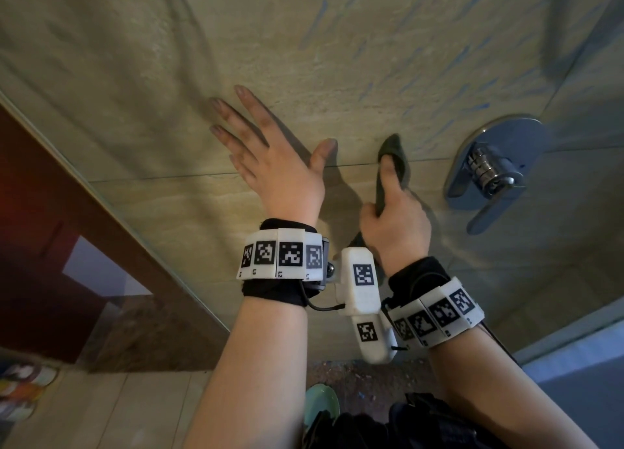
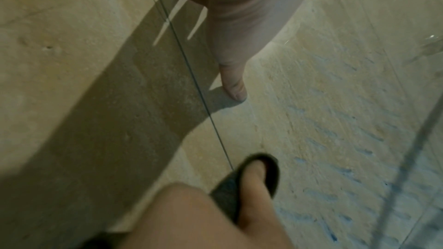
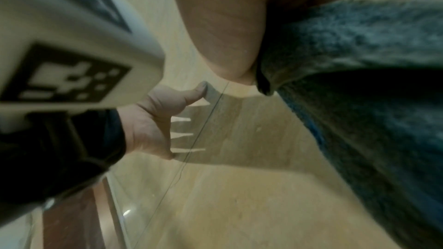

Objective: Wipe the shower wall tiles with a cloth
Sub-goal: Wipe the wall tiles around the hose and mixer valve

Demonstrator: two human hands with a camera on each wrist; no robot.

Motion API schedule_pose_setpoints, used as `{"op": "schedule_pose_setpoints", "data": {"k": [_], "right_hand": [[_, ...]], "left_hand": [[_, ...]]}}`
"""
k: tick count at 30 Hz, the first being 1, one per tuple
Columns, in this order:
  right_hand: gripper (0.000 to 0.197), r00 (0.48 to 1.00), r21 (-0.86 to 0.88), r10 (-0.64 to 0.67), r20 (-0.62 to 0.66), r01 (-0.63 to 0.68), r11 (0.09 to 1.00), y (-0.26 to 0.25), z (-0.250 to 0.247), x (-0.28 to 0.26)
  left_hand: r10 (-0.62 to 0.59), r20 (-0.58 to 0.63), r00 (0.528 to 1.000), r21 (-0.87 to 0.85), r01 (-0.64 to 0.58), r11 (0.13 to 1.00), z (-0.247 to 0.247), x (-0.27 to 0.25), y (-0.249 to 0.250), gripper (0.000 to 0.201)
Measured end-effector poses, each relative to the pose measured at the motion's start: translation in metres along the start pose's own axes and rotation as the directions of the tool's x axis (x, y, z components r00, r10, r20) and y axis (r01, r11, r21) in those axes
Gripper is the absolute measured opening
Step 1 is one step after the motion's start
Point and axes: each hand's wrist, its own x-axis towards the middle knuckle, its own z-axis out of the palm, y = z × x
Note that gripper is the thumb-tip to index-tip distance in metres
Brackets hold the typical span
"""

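A beige tiled shower wall [image 1: 337, 60] fills the head view, with bluish streaks at its upper right. My left hand [image 1: 266, 151] lies flat on the wall with fingers spread and straight. Just right of it, my right hand [image 1: 395, 215] grips a dark grey cloth [image 1: 391, 158], thumb laid along it, and holds the cloth against the tile near a grout line. The right wrist view shows the cloth [image 3: 359, 82] close up beside my palm, with the left hand [image 3: 158, 120] on the wall behind. In the left wrist view the cloth [image 2: 242, 185] wraps round my right thumb.
A chrome shower mixer handle [image 1: 493, 171] sticks out of the wall right of the cloth. A glass panel edge [image 1: 111, 208] runs diagonally at the left, with a brown door [image 1: 40, 212] behind it. Floor tiles and a green slipper [image 1: 320, 404] lie below.
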Motion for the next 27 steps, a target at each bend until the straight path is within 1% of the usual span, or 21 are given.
{"op": "schedule_pose_setpoints", "data": {"k": [2, 4, 7, 12, 14, 16, 19, 21, 23, 27], "right_hand": [[0.073, 0.998, 0.010, 0.046, -0.037, -0.045, 0.999, 0.001, -0.005, 0.003], [0.075, 0.997, 0.005, 0.069, -0.026, -0.069, 0.998, 0.001, -0.005, 0.002], [0.079, 0.998, -0.002, 0.058, 0.016, -0.058, 0.998, -0.001, 0.003, -0.003], [0.080, 0.995, 0.040, 0.005, 0.096, -0.009, 0.999, -0.006, 0.013, -0.008], [0.079, 0.997, 0.059, -0.002, 0.076, -0.002, 0.998, -0.006, 0.011, -0.009], [0.076, 1.000, 0.040, 0.003, 0.031, -0.004, 0.999, -0.005, 0.006, -0.007], [0.073, 0.999, 0.009, 0.031, -0.032, -0.031, 0.999, 0.000, -0.002, -0.001], [0.073, 0.998, 0.013, 0.046, -0.051, -0.045, 0.999, 0.000, -0.004, 0.001], [0.075, 0.998, 0.015, 0.048, -0.035, -0.047, 0.999, -0.002, -0.002, 0.000], [0.078, 0.998, 0.053, 0.030, 0.058, -0.033, 0.998, -0.004, 0.011, -0.007]], "left_hand": [[-0.001, 0.002, 1.000, 0.005, 0.001, 1.000, 0.000, 0.000, 0.000, 0.122], [-0.001, 0.003, 1.000, 0.016, 0.001, 1.000, 0.000, 0.001, 0.001, 0.122], [-0.002, 0.001, 1.000, 0.027, 0.002, 1.000, 0.001, 0.000, 0.002, 0.122], [0.010, -0.021, 1.000, 0.027, -0.009, 1.000, 0.001, 0.000, 0.000, 0.122], [0.012, -0.029, 1.000, 0.036, -0.011, 0.999, 0.002, 0.000, -0.001, 0.122], [0.014, -0.030, 0.999, 0.037, -0.013, 0.999, 0.002, 0.000, -0.001, 0.122], [0.009, -0.017, 1.000, 0.047, -0.008, 0.999, 0.002, 0.000, -0.001, 0.121], [0.008, -0.016, 1.000, 0.055, -0.008, 0.998, 0.002, 0.000, -0.001, 0.121], [0.007, -0.020, 1.000, 0.066, -0.006, 0.998, 0.002, 0.000, 0.000, 0.122], [0.003, -0.016, 1.000, 0.073, -0.002, 0.997, 0.003, 0.000, 0.001, 0.122]]}}
